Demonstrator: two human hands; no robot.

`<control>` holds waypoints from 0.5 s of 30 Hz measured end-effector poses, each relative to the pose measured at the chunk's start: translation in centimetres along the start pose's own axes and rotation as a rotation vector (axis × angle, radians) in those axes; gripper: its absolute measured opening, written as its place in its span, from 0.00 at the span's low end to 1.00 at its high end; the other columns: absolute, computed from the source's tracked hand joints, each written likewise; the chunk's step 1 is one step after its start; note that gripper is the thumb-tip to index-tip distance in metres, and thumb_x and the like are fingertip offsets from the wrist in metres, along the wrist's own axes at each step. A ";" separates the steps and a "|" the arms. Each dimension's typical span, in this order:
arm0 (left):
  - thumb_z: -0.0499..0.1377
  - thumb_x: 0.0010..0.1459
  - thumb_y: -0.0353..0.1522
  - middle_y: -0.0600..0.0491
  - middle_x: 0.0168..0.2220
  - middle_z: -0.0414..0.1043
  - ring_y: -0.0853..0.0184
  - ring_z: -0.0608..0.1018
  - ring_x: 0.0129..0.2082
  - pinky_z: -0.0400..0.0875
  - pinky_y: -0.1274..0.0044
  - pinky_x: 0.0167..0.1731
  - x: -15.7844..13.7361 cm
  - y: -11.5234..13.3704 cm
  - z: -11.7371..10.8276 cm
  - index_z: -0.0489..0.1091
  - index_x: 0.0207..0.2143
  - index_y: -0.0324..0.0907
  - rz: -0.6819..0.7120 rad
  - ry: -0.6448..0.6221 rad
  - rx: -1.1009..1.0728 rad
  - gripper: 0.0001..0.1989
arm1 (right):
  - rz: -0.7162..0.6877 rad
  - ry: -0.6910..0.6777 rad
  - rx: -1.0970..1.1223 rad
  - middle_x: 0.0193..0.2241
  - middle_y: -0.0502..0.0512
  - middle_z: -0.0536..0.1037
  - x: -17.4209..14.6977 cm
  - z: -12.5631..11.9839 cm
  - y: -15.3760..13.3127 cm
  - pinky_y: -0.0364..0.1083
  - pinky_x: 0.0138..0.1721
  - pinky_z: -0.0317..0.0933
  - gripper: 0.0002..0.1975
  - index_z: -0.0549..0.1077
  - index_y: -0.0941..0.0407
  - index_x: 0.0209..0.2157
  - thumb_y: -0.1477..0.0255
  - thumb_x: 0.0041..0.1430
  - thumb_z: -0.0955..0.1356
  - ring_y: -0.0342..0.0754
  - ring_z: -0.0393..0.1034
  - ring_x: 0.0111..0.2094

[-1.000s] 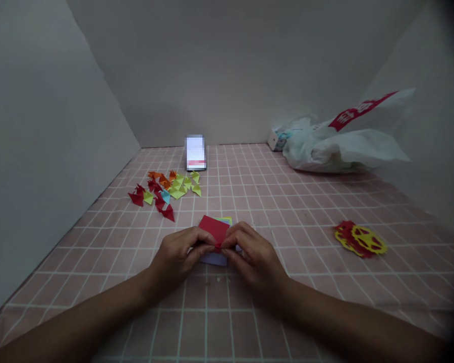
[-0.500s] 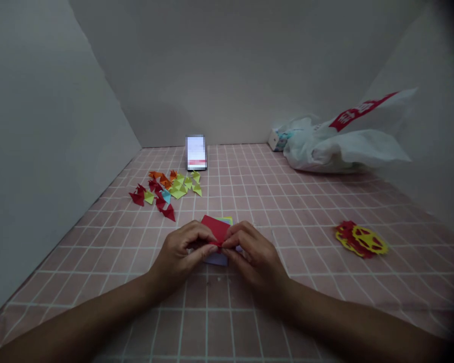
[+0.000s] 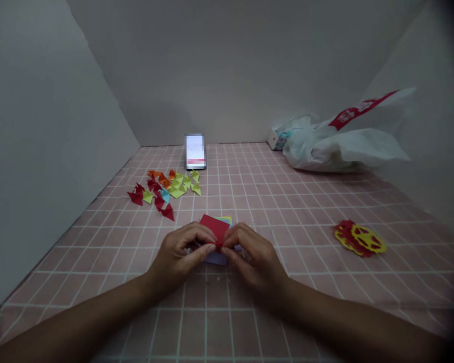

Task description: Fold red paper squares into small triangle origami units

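Note:
A piece of red origami paper [image 3: 215, 226] is pinched between both hands, its flat part tilted away from me and its near edge folded. My left hand [image 3: 184, 248] grips that near edge from the left, thumb against fingertips. From the right, my right hand [image 3: 250, 252] pinches the same edge close to the left thumb. The fold itself is mostly hidden behind the fingers. Beneath the hands lies a stack of coloured paper sheets [image 3: 216, 258], showing pale violet in front and yellow at the back.
Several folded paper birds [image 3: 166, 189] in red, orange, yellow and blue lie at the back left. A phone [image 3: 195, 151] stands upright behind them. Red and yellow cut-out discs [image 3: 363, 239] lie at right. A white plastic bag [image 3: 336, 148] and a small box [image 3: 276, 139] sit at the back right.
Both hands keep their pinch on the red paper in nearly the same place. The whole view has shifted very slightly.

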State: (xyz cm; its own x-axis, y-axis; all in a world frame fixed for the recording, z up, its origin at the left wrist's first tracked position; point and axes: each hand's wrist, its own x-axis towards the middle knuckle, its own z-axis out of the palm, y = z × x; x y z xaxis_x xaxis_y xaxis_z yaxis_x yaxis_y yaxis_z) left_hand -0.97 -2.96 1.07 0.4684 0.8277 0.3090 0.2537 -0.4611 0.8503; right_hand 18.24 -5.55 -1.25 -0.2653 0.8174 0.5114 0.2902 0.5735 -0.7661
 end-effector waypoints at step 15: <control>0.58 0.57 0.30 0.55 0.27 0.71 0.73 0.73 0.21 0.68 0.81 0.23 -0.1 -0.1 0.0 0.70 0.30 0.39 -0.250 0.004 -0.142 0.04 | 0.391 -0.013 0.438 0.30 0.50 0.72 0.1 0.1 0.1 0.43 0.32 0.62 0.03 0.70 0.55 0.37 0.70 0.63 0.65 0.44 0.67 0.31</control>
State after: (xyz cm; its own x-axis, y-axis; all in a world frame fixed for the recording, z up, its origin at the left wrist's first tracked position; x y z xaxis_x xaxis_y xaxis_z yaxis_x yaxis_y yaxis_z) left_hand -1.02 -3.00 0.99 0.4029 0.9114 0.0837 0.2396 -0.1933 0.9514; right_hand 18.16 -5.38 -1.35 -0.2267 0.9614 0.1561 -0.0376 0.1516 -0.9877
